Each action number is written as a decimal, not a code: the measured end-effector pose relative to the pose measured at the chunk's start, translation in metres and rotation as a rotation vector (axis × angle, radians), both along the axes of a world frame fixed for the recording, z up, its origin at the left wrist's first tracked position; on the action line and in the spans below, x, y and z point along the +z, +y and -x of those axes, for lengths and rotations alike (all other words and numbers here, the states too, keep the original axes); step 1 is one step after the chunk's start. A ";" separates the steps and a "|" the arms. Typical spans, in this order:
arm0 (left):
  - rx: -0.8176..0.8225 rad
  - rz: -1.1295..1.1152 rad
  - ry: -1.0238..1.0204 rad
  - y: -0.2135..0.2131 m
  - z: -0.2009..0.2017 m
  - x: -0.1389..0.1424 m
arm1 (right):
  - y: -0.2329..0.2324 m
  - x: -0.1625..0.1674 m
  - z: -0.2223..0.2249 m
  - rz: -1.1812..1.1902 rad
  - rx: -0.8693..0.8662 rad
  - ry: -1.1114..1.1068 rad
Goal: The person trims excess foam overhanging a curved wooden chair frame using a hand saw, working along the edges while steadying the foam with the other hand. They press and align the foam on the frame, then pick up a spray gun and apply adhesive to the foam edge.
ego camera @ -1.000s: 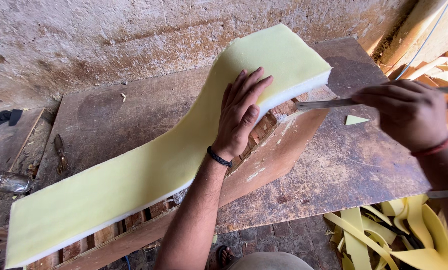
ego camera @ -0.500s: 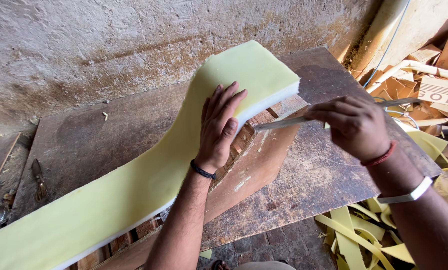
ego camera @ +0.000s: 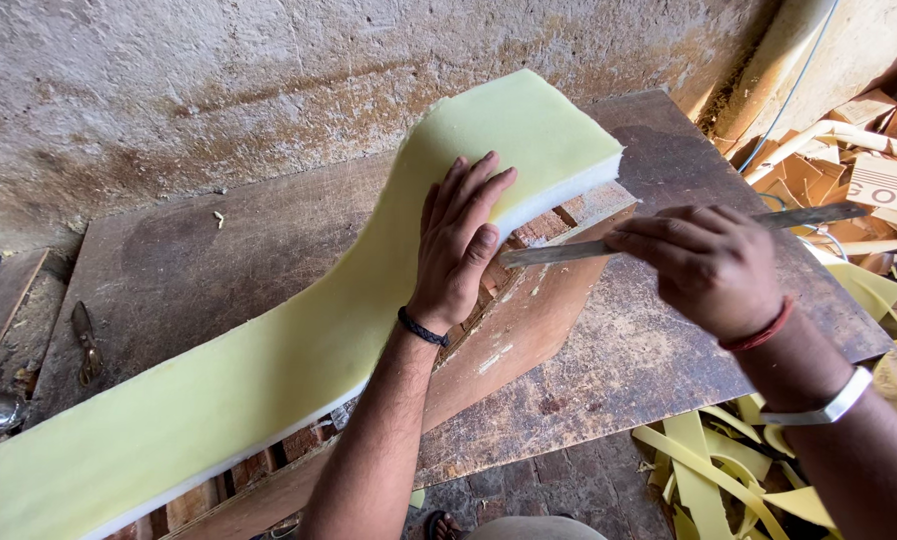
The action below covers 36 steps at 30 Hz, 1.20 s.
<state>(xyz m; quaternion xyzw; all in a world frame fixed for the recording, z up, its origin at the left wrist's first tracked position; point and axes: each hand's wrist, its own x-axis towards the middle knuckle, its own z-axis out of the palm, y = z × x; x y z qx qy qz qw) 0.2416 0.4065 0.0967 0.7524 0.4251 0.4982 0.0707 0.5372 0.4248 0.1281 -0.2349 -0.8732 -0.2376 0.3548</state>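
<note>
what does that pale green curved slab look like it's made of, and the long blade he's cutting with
The slab looks like soft foam: matte pale green face, white cut edge, bending over the wooden form under the left hand. The blade in the right hand looks like bare steel, dull grey and thin.

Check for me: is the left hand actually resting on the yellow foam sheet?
Touching. The head view shows the left hand lying flat, palm and fingers pressed on top of the yellow foam sheet, with no gap visible.
</note>
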 end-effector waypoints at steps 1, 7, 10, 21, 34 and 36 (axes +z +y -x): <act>0.001 -0.004 0.003 0.000 0.001 0.000 | 0.004 0.002 -0.008 0.016 -0.048 0.003; -0.004 -0.013 0.006 0.001 0.000 0.000 | -0.001 0.000 -0.034 0.131 -0.171 0.105; 0.001 -0.011 0.009 0.001 0.000 0.000 | -0.018 -0.021 -0.012 0.171 -0.160 0.131; -0.007 -0.011 0.014 0.000 0.000 0.000 | -0.053 -0.099 0.017 0.758 0.237 0.948; -0.029 0.004 0.023 -0.004 -0.001 0.006 | -0.081 -0.167 0.054 1.089 -0.010 0.888; -0.039 0.006 0.016 -0.004 0.000 0.006 | -0.072 -0.180 0.052 1.107 0.231 1.258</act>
